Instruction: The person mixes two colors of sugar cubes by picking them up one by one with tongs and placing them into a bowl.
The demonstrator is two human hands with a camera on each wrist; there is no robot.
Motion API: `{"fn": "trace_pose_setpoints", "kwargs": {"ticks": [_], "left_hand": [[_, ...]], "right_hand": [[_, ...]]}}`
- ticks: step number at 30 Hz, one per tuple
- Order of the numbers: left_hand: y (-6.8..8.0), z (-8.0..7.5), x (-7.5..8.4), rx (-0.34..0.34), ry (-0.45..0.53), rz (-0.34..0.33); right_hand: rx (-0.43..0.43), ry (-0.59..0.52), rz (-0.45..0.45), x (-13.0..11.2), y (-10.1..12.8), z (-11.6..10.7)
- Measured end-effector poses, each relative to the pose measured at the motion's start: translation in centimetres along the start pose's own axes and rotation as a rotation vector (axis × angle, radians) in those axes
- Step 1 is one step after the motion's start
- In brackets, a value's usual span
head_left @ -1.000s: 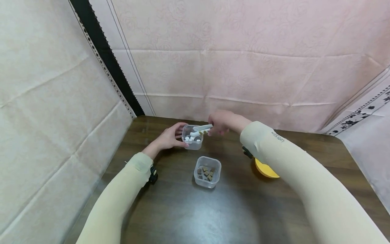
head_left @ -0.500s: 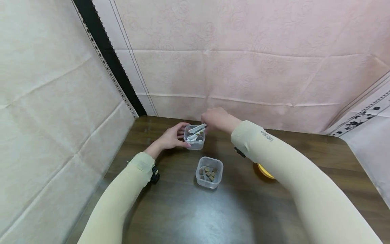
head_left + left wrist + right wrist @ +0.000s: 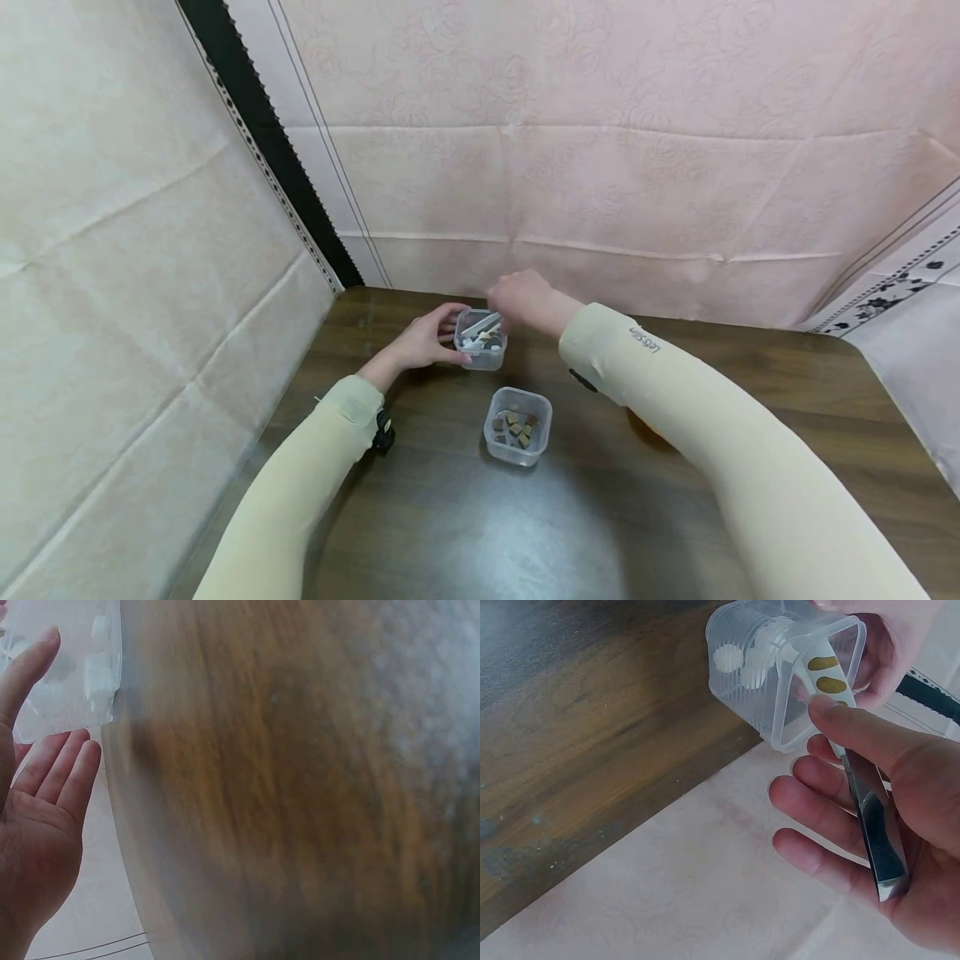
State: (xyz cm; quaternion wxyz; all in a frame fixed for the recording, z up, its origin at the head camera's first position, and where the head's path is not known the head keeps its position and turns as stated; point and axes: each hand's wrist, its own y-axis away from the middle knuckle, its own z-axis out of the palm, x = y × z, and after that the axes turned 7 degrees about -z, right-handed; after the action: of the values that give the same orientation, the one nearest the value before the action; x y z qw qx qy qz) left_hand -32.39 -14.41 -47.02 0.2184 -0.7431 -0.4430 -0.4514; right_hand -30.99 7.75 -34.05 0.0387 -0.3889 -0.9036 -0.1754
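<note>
Far clear tub point(image 3: 480, 340) at table's point(image 3: 465, 533) 12 o'clock, holding white pieces. Tongs point(image 3: 855, 750) tips dipped inside; whether a piece is gripped, cannot tell. Near tub point(image 3: 517, 425), at 6 o'clock of it, holds brown pieces. Right hand point(image 3: 525, 298) clasps tongs; left hand point(image 3: 420, 337) cups tub's wall, fingers curved.

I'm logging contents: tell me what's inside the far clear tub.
The far clear tub holds white pieces and the tongs' tips. The tongs and tub wall hide the count and whatever lies beneath.
</note>
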Motion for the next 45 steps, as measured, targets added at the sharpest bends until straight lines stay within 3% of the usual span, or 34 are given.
{"fn": "trace_pose_setpoints", "kwargs": {"ticks": [24,45], "left_hand": [[0.0,0.3,-0.2,-0.006,0.045,0.017],[0.1,0.3,0.2,0.006,-0.006,-0.003]], "right_hand": [[0.039,0.072,-0.023,-1.1,-0.9,0.4],[0.011,0.060,0.024,-1.2,-0.5,-0.1]]}}
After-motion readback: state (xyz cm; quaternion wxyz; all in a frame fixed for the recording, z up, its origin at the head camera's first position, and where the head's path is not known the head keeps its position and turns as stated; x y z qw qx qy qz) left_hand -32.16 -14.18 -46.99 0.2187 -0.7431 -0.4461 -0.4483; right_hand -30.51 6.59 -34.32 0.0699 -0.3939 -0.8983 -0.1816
